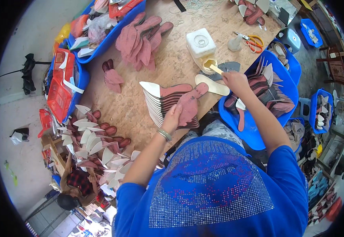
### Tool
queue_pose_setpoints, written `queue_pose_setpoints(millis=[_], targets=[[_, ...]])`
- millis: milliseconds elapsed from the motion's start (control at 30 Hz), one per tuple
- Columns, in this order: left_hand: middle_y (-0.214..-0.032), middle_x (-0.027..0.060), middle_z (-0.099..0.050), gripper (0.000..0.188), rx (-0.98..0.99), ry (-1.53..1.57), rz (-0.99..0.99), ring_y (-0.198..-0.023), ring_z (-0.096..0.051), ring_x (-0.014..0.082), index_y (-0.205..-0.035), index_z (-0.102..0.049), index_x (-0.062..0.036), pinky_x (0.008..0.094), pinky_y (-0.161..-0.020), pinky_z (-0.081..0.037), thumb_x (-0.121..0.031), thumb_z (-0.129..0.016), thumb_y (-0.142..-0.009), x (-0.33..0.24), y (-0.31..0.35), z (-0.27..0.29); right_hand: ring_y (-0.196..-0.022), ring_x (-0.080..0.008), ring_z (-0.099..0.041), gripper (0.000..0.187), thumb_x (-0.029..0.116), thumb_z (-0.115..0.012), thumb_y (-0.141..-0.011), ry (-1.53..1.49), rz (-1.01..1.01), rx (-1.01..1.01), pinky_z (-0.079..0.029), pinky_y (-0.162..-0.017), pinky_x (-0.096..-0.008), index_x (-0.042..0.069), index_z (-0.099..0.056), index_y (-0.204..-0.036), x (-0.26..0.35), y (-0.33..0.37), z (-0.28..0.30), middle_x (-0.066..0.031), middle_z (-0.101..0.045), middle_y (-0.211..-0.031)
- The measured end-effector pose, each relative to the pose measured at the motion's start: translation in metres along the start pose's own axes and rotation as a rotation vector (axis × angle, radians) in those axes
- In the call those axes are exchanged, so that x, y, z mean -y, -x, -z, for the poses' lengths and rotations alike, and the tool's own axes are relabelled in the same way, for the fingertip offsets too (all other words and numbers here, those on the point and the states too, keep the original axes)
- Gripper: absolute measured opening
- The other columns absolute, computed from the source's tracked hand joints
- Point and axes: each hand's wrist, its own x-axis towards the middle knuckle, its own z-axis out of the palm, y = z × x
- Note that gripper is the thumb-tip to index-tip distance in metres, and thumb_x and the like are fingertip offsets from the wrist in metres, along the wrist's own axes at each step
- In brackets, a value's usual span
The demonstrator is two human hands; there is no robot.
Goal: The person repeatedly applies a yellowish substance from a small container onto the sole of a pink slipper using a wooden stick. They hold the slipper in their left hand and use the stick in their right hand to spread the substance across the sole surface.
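My left hand [172, 117] grips a dark-red, sole-shaped insole piece [188, 105] by its edge. That piece lies over a fanned row of similar insoles [165, 102] with white tips, at the table's front edge. My right hand [235, 82] pinches the pale handle of a flat brush or stick [216, 69]. Its far end is inside the mouth of a white plastic container [200, 44], cut open and smeared with yellowish residue, so the tip is hidden. Between my hands lies a cream insole-shaped piece [212, 85], with a dark grey piece [228, 70] beside the container.
Piles of red insole pieces [142, 41] lie on the wooden table [101, 102]. Orange-handled scissors [254, 42] sit at the right edge. Blue tubs of insoles [254, 136] stand right of me. White-and-red pieces [89, 136] crowd the left edge, near another person [75, 193].
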Motion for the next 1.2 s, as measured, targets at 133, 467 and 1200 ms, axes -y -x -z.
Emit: queue_pose_setpoints(millis=[133, 467, 1200], targets=[[-0.1, 0.0011, -0.064, 0.035, -0.043, 0.37, 0.078, -0.083, -0.063, 0.0123, -0.117, -0.053, -0.011, 0.0269, -0.063, -0.053, -0.039, -0.045, -0.098, 0.019, 0.01, -0.024, -0.06, -0.0219, -0.064, 0.019, 0.024, -0.059, -0.085, -0.348, -0.192, -0.018, -0.052, -0.056, -0.0337, 0.011, -0.072, -0.089, 0.0, 0.045, -0.007, -0.0122, -0.067, -0.073], [-0.09, 0.0018, -0.062, 0.02, -0.099, 0.431, 0.187, -0.077, -0.06, 0.0101, -0.106, -0.055, -0.0073, 0.0203, -0.062, -0.049, -0.024, -0.049, -0.098, 0.019, 0.027, -0.023, -0.081, -0.0088, -0.063, 0.021, 0.016, -0.067, -0.085, -1.098, -0.405, 0.274, -0.049, -0.074, -0.0239, 0.004, -0.07, -0.101, 0.059, 0.096, 0.002, -0.0056, -0.071, -0.091], [-0.078, 0.0023, -0.054, 0.016, -0.147, -0.5, -0.191, -0.058, -0.051, 0.0098, -0.105, -0.052, -0.0021, 0.0238, -0.053, -0.046, -0.014, -0.046, -0.096, 0.013, 0.011, 0.001, -0.07, -0.0269, -0.067, 0.023, 0.027, -0.065, -0.081, -0.557, -0.299, 0.203, -0.051, -0.064, -0.0349, 0.011, -0.072, -0.096, 0.046, 0.031, -0.032, -0.0156, -0.068, -0.081]])
